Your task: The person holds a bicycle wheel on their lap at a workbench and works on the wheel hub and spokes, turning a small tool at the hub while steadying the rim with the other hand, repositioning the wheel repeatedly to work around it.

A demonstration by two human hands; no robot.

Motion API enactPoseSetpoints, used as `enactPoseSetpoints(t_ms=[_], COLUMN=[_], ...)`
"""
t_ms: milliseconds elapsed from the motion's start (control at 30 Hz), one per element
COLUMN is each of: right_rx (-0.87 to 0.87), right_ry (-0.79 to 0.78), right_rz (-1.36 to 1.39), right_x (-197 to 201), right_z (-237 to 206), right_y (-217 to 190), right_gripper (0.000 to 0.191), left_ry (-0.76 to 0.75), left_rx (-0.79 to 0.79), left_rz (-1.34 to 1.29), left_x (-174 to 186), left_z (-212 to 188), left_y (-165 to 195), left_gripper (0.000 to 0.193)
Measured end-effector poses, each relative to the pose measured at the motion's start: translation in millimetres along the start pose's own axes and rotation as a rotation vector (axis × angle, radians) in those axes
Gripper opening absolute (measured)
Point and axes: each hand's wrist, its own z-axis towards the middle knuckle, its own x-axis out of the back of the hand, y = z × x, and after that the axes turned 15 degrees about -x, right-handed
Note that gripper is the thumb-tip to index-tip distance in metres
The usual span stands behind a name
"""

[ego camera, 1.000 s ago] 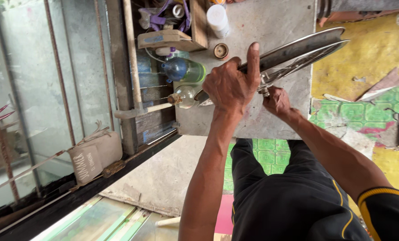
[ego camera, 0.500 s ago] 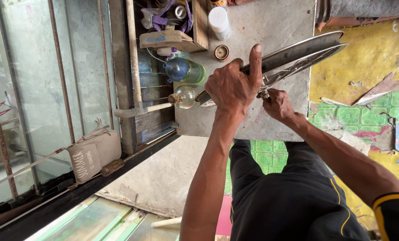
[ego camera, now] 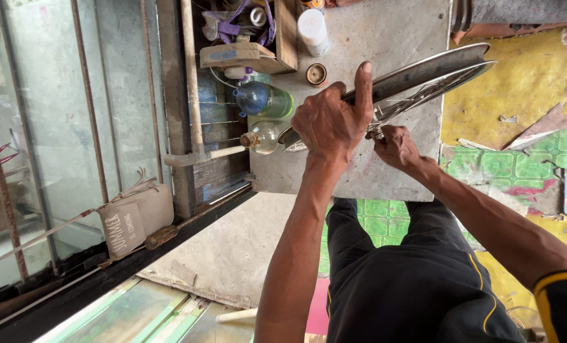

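Left hand (ego camera: 331, 121) grips long curved metal strip (ego camera: 423, 76) from above, forefinger extended along it. Right hand (ego camera: 394, 145), just beneath, pinches small fitting at its underside. Strip's axis runs up-right over grey table (ego camera: 398, 32).

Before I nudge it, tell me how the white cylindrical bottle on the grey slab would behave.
The white bottle stands upright, tall and narrow, so a push near its top would probably tip it. Once down, its round body would likely roll across the flat slab. It looks like plastic, so probably light.
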Motion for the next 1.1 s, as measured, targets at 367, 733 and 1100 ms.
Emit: enactPoseSetpoints(t_ms=[367,733,1100], right_rx=[-0.284,0.032,-0.406], right_ry=[-0.117,0.046,-0.142], right_rz=[-0.39,-0.067,-0.37], right_x=[-27.8,6.8,-24.8], right_z=[32.1,-5.8,37.9], right_y=[17.6,-0.9,18.3], right_gripper=[0.022,0.02,0.022], left_ry=[-0.013,-0.023,0.019], left_rx=[0.002,0.005,0.008], left_rz=[0.001,0.024,0.019], left_x=[-1.8,-2.6,-2.3], left_z=[1.4,2.5,2.6], left_y=[-1.2,0.8,3.3], left_gripper=[0.073,0.072,0.072])
